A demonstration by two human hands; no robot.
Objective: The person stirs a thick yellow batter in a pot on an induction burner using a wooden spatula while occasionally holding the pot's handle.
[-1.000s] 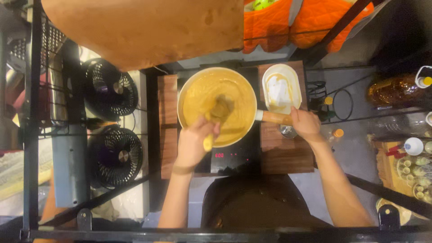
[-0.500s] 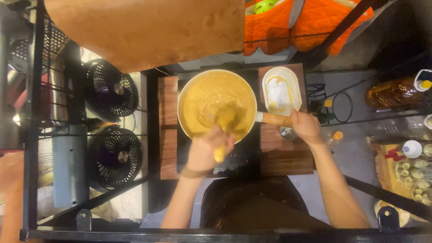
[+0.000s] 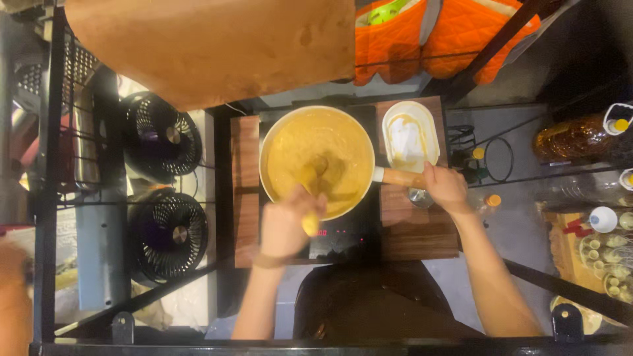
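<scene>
A round white pan [image 3: 277,135] full of thick yellow-orange batter sits on a black induction cooktop [image 3: 343,238]. My left hand [image 3: 287,221] grips a wooden spoon [image 3: 311,198] whose head is sunk in the batter near the pan's middle. My right hand [image 3: 445,186] is closed around the pan's wooden handle [image 3: 399,177], which sticks out to the right. Just beyond that handle lies an oval white dish [image 3: 410,137] smeared with batter.
Wooden boards [image 3: 245,184] flank the cooktop. Two black fans [image 3: 165,191] stand at the left behind a metal frame. An amber bottle [image 3: 573,137], small jars and cups [image 3: 603,221] crowd the right. Orange cloth [image 3: 455,36] hangs at the top.
My left hand has swept the spoon around in the batter, from the pan's lower middle toward the right and back toward centre. My right hand stays on the handle.
</scene>
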